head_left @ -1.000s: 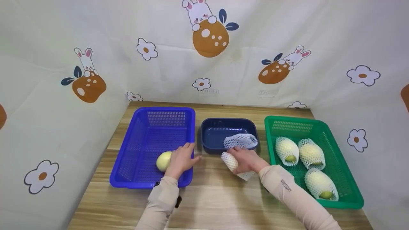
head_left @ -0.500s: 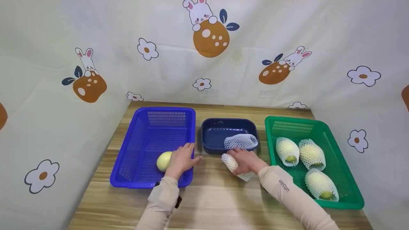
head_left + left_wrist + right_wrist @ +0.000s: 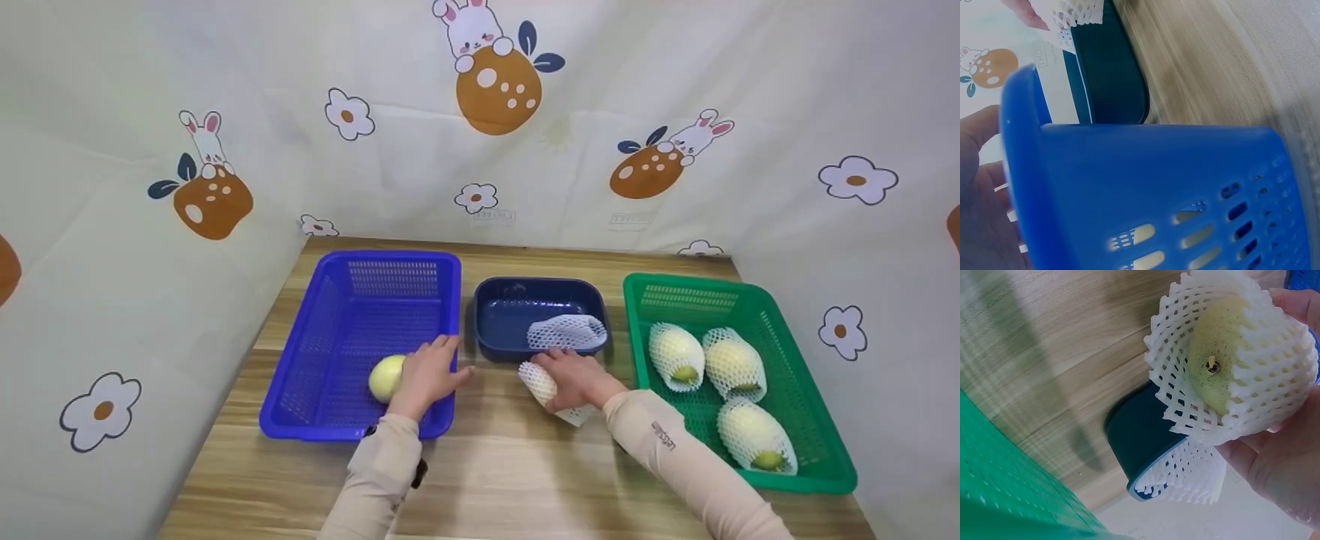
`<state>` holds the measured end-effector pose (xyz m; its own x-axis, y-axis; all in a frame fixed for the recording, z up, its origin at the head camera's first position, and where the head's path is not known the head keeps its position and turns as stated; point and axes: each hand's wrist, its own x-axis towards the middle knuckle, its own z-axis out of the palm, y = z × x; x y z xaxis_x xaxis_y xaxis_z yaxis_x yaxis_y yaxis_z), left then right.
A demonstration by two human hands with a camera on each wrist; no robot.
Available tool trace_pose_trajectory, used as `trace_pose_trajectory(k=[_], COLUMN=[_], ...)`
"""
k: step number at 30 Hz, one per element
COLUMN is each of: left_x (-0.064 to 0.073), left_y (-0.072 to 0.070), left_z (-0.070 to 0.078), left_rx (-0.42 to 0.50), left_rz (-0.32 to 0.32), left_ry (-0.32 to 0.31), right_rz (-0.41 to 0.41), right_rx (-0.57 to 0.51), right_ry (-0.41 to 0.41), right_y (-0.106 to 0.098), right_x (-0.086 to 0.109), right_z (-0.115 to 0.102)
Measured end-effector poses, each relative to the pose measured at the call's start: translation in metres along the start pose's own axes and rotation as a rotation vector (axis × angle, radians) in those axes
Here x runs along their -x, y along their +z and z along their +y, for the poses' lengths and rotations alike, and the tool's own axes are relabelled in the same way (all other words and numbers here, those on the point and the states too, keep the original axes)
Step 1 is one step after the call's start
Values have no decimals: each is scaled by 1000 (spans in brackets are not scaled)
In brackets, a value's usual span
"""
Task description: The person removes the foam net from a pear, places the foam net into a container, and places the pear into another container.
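Note:
My left hand (image 3: 429,376) is at the right wall of the blue basket (image 3: 367,319), fingers extended and spread over the rim. Beside it, partly covered by the hand, a bare pale yellow mango (image 3: 385,379) lies in the basket. In the left wrist view the basket's rim hides part of that hand. My right hand (image 3: 574,379) grips a mango (image 3: 1216,360) in a white foam net (image 3: 1275,365), in front of the dark blue tray (image 3: 502,319). The net's open end shows the mango's speckled skin and stem. A loose foam net (image 3: 567,332) lies inside the tray.
At the right stands a green basket (image 3: 814,427) holding several netted mangoes (image 3: 733,367). The baskets and tray share a wooden table (image 3: 495,487). A printed cloth (image 3: 390,187) surrounds the table at the back and sides.
Both hands stay nearly in place, the right one still gripping the netted mango. The head view has shifted very slightly.

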<state>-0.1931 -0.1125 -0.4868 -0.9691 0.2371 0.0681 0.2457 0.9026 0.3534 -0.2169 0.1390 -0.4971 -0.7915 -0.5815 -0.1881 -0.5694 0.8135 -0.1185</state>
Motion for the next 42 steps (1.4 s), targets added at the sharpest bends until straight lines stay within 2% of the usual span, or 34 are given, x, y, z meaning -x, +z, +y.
trace_pose_trajectory(k=[29,36,42], left_x=[1,1,2], left_y=[0,-1,-1], left_z=[-1,-1,-1], left_rx=[4,7,6], left_rz=[14,2,0], left_ry=[6,-2,-1], right_rz=[-7,-29,-12], right_rx=[-1,22,23], right_ry=[-18,-12,-13], right_y=[11,13,14], right_x=[-7,-9,-9], right_z=[-5,-7,-8])
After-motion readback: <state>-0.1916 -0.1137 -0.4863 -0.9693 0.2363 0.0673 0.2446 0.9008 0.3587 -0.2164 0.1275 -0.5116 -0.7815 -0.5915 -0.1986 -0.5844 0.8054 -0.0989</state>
